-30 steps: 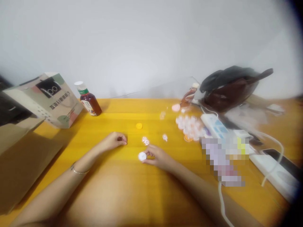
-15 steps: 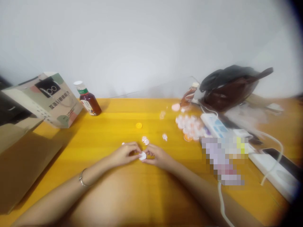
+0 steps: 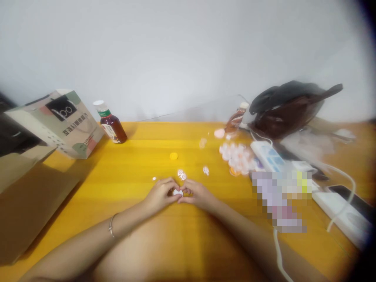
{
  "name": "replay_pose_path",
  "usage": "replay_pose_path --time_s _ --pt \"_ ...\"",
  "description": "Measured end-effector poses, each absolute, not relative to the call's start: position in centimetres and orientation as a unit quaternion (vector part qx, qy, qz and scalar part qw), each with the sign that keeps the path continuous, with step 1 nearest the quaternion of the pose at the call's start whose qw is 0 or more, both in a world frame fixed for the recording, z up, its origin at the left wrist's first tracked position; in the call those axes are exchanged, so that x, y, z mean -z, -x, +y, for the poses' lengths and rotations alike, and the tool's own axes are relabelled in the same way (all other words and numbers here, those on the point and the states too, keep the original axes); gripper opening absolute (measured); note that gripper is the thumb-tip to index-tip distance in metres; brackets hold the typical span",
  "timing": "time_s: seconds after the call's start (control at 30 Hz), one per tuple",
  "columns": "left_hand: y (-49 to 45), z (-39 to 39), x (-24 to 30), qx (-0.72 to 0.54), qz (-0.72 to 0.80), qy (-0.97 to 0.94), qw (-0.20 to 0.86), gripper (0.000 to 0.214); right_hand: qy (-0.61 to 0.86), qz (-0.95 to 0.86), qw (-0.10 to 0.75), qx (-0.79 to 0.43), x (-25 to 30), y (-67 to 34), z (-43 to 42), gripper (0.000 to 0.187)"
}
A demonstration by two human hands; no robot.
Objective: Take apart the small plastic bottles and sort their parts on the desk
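A small, round, thin-edged white disc (image 3: pixel 178 192) is held just above or on the wooden table (image 3: pixel 141 156); which of the two cannot be told. Its left side is pinched between the thumb and fingers of the left hand (image 3: pixel 161 194), and its right side is gripped by the curled fingers and thumb of the right hand (image 3: pixel 200 196), so that much of its face is covered. The left wrist is ringed by a slim metal bangle (image 3: pixel 111 226).

Just beyond the fingertips, a flat white cutout (image 3: pixel 181 174) patterned with wheel-like circles is seen on the glossy, yellow-brown surface. A small white piece (image 3: pixel 154 178) is placed near the left hand, a round yellow disc (image 3: pixel 174 156) farther back, and an irregular pale cutout (image 3: pixel 206 170) to the right. Beyond that, rounded white-and-orange pieces (image 3: pixel 237 156) are clustered, their details blurred. At the left, a dark-red, smooth-walled bottle (image 3: pixel 114 128) is stood beside a printed, box-shaped bag (image 3: pixel 73 127).
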State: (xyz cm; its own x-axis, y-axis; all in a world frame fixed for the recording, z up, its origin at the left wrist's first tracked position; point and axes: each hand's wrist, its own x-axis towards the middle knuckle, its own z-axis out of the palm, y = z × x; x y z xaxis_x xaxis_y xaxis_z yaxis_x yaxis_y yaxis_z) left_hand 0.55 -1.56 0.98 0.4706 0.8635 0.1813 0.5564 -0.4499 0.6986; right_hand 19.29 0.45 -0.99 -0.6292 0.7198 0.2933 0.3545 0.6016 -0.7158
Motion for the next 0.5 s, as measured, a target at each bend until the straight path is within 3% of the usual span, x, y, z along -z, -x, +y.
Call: replay_pose_path --time_s 0.27,0.5 --pt "-0.51 -1.69 -1.11 -0.239 0.445 -0.835 0.219 0.015 0.316 -0.855 0.284 -0.297 1.25 -19.23 0.64 0.028" --pt "-0.74 -2.24 -1.15 -0.195 0.424 -0.884 0.033 0.024 0.329 -0.856 0.29 -0.274 0.97 -19.04 0.44 0.026"
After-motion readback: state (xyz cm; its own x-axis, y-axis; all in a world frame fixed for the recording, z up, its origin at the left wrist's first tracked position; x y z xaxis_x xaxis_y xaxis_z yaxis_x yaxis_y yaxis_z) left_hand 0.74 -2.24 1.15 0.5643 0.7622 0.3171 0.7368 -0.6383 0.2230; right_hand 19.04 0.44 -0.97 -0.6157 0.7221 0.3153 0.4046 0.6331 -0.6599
